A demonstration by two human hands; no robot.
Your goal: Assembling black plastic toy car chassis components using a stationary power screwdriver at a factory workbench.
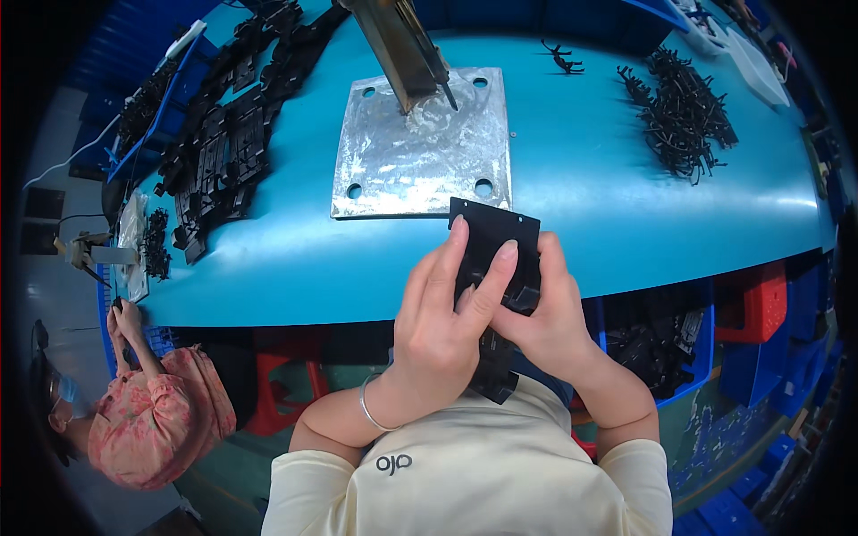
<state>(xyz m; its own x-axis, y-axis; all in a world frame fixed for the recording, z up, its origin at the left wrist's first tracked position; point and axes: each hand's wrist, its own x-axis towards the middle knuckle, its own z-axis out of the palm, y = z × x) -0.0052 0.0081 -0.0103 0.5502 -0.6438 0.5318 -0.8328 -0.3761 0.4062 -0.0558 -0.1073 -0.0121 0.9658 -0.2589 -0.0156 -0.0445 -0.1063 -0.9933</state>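
Your blue table fills the view. At its middle lies a square metal plate with a slanted post rising from it. Left of the plate, black flat parts are stacked in rows; right of it sits a heap of small black clips. Just below the plate's near edge, your left hand and right hand both clasp a black plastic panel.
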